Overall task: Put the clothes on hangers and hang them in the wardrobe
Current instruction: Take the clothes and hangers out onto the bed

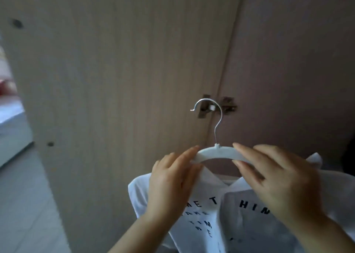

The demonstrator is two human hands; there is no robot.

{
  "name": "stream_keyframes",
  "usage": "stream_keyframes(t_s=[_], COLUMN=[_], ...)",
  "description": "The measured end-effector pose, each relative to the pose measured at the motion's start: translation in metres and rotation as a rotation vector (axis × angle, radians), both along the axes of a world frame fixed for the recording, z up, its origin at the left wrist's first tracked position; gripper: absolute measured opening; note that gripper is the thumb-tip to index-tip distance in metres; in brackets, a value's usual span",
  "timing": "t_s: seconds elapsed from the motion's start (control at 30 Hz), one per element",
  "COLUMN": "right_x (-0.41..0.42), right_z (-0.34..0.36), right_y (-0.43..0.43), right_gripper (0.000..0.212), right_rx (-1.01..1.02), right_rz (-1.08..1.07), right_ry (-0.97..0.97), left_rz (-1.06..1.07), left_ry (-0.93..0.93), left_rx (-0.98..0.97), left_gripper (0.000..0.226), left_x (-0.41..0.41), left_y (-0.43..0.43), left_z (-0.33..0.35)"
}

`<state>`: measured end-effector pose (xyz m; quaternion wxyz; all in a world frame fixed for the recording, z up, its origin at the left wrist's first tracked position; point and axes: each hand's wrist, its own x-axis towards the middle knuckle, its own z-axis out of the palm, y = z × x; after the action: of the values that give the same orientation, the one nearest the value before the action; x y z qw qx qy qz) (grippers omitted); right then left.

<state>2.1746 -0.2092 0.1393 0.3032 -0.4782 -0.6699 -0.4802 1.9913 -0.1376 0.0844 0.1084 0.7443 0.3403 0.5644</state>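
A white hanger [218, 154] with a metal hook [209, 107] is held up in front of the wardrobe doors [134, 70]. A white shirt with black lettering [230, 210] hangs on it, its collar under the hanger's bar. My left hand [171, 179] pinches the hanger's left arm between thumb and fingers. My right hand [276, 178] pinches the right arm the same way. The hanger's two ends are hidden by my hands and the cloth.
The two beige wardrobe doors meet at a seam with dark metal handles [219, 107] just behind the hook. A light tiled floor [25, 195] and a pale bed edge [11, 118] lie at the left.
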Motion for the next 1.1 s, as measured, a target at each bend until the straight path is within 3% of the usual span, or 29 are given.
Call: stream_keyframes(t_s=[0.4,0.67,0.83,1.1], right_x=[-0.289,-0.508,-0.632,-0.776], right_z=[-0.069,-0.089,-0.102,-0.117], right_y=[0.090,0.128,0.156,0.213], right_gripper=[0.023,0.028,0.028,0.025], right_rx=[-0.219,-0.352,-0.458,-0.510], right_rz=[0.722,0.912,1.126,1.265], right_ry=[0.182,0.206,0.217,0.219], left_rz=[0.716,1.131,1.278,1.381], left_ry=[0.066,0.152,0.196,0.204], left_rx=[-0.019,-0.182,-0.272,-0.336], left_gripper=[0.032,0.040,0.040,0.033], left_x=[-0.295,-0.508,-0.613,-0.730], left_y=[-0.031,-0.062,-0.068,-0.045], left_z=[-0.055,-0.091,-0.097,-0.112])
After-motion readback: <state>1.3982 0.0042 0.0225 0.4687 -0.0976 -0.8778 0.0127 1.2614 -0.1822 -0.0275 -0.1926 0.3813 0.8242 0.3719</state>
